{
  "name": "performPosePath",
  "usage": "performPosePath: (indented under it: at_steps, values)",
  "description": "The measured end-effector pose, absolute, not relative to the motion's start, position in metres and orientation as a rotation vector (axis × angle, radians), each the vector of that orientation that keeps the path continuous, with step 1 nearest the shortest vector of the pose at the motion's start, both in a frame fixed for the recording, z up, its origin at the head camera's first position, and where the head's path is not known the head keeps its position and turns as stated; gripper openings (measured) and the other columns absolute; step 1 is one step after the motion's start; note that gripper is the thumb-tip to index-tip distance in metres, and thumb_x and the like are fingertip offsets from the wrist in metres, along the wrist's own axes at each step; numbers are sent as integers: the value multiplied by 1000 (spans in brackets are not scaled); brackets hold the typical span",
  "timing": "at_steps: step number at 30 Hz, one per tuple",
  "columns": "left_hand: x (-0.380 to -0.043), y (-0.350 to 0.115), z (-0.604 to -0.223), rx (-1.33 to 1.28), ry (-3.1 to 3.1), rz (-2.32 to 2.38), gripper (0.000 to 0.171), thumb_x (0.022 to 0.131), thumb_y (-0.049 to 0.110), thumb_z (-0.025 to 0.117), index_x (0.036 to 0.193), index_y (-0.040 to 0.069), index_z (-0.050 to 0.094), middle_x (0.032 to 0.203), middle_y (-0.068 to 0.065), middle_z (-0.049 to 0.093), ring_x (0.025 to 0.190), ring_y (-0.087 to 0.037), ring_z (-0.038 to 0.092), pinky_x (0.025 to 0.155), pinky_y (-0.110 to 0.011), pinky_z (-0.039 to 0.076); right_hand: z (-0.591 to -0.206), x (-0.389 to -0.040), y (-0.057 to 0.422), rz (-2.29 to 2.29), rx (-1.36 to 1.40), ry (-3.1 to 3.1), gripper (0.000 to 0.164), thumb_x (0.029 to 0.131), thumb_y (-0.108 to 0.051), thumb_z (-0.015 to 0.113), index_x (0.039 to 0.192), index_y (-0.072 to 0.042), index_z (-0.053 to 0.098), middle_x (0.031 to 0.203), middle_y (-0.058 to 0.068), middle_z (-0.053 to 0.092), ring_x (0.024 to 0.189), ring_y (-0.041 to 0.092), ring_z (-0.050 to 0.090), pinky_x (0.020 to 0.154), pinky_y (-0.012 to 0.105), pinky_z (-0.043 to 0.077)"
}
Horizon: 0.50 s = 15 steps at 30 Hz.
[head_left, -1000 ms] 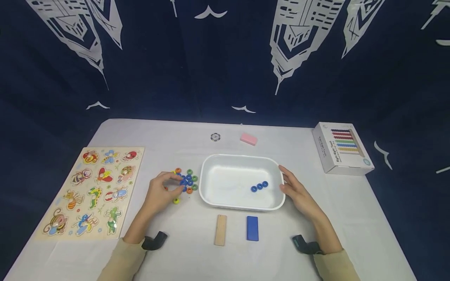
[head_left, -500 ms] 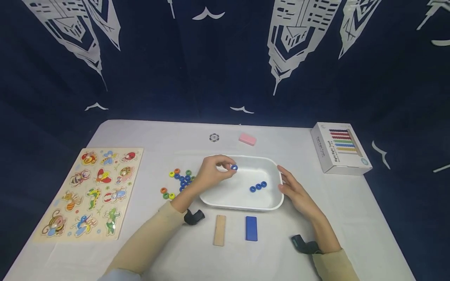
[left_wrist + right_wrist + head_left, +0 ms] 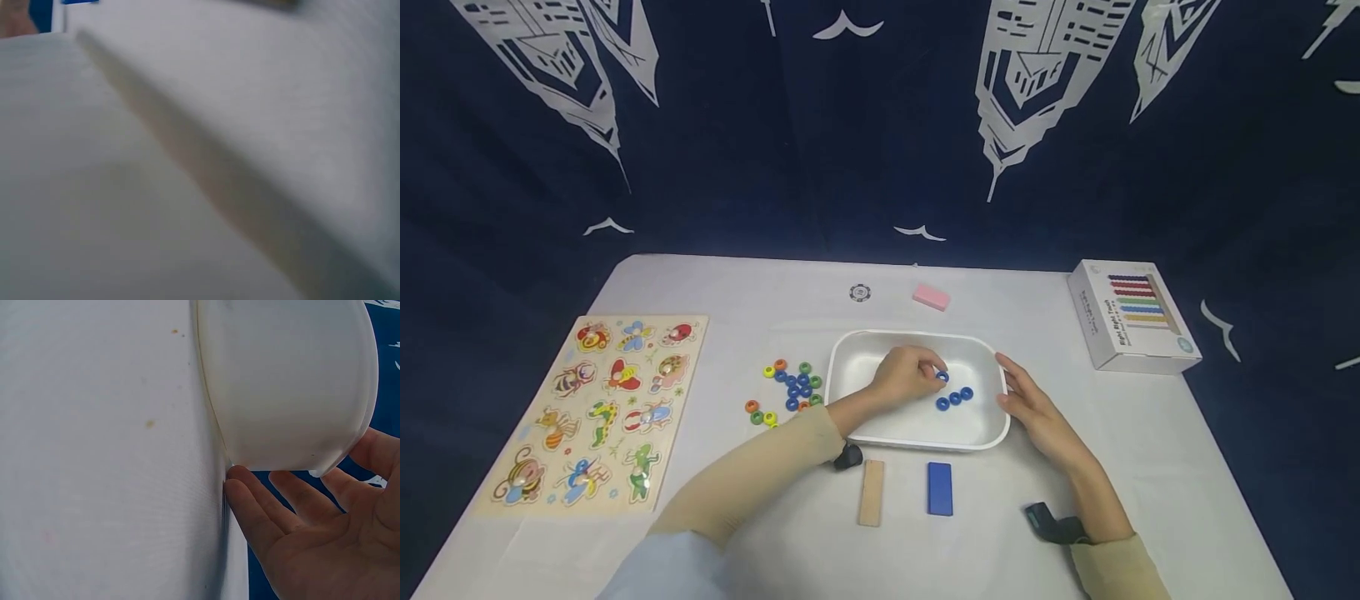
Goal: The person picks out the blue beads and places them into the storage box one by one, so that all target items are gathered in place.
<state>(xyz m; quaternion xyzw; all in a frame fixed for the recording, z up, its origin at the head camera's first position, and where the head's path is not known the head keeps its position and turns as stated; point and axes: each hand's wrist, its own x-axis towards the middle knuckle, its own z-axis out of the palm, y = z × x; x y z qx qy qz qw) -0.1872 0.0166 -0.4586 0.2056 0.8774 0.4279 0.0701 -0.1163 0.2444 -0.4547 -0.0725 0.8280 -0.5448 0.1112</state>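
Note:
In the head view my left hand [image 3: 904, 377] is over the white tray [image 3: 880, 439], pinching a blue bead [image 3: 942, 377] between thumb and fingertips. Just below that bead, several blue beads [image 3: 955, 398] lie in a slanting row on the tray floor. My right hand [image 3: 1037, 417] rests at the tray's right end. The right wrist view shows its fingers [image 3: 306, 494] fairly straight against the tray's outer wall [image 3: 294, 394], with the thumb near the rim. Left of the tray lies a loose cluster of blue, green, orange and yellow beads [image 3: 793, 392]. The left wrist view is blurred and does not show the hand.
A wooden plank [image 3: 871, 493] and a blue block [image 3: 939, 489] lie in front of the tray. Behind it are a pink block [image 3: 931, 297] and a round chip [image 3: 860, 292]. An insect picture board [image 3: 591, 412] lies left; a white box [image 3: 1133, 317] stands back right.
My left hand has picked a blue bead from the cluster and carried it rightward over the tray, down beside the row of blue beads. My right hand stays at the tray's end.

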Motion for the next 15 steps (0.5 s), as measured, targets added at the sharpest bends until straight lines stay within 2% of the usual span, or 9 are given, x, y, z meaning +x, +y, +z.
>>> performPosePath:
  at_steps: [6,15]
  values:
    - [-186,22,-460,625,2642,1148,18,69,20,73,87,19,68,63,12,59,59,0,51,57,-14,40,-454,-116,246,-1606,-226,2425,55,92,-26,45,140,-32,19,142,15,28,129,35,28,100,58,22]
    - [-185,21,-456,674,2616,1068,26,73,15,69,98,18,66,79,8,65,72,-3,56,67,-17,43,-453,-117,245,-1590,-194,2434,55,92,-25,45,140,-34,19,143,14,29,129,36,29,100,59,21]
